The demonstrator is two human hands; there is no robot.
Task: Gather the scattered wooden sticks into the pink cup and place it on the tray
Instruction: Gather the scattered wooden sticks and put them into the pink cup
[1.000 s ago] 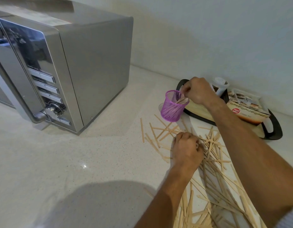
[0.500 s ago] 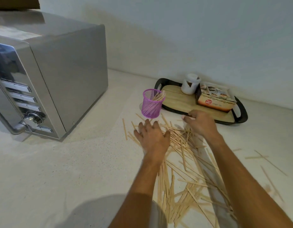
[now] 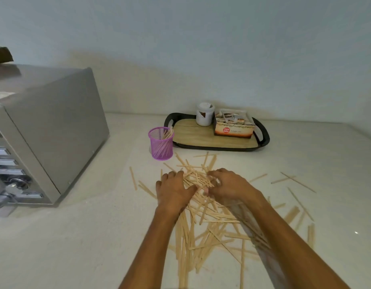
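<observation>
Hands at the far end of a pile of wooden sticks [image 3: 203,217] on a pale counter [image 3: 76,236]. Left hand [image 3: 173,191]: palm down, fingers fairly straight and lying on the sticks, thumb reaching toward the other hand; it presses rather than clasps. Right hand [image 3: 228,185]: fingers curled in toward the left hand over the same cluster; whether they actually pinch a stick cannot be told. Both forearms run from the lower edge up and slightly left.

Sticks: flat, thin, long. Those under the hands lie criss-crossed, most slanting from near-left to far-right; those nearer the person run roughly lengthwise toward the viewer. Strays lie well apart at right and a few at left.

Pink cup [image 3: 160,143]: mesh, upright, on the counter just beyond the pile, beside the left end of the tray [image 3: 201,140]. Sticks inside lean right.

Tray: black rim, wooden floor, bearing a white jar [image 3: 205,114] and a printed box [image 3: 233,126].

Silver appliance [image 3: 44,130]: far left.
</observation>
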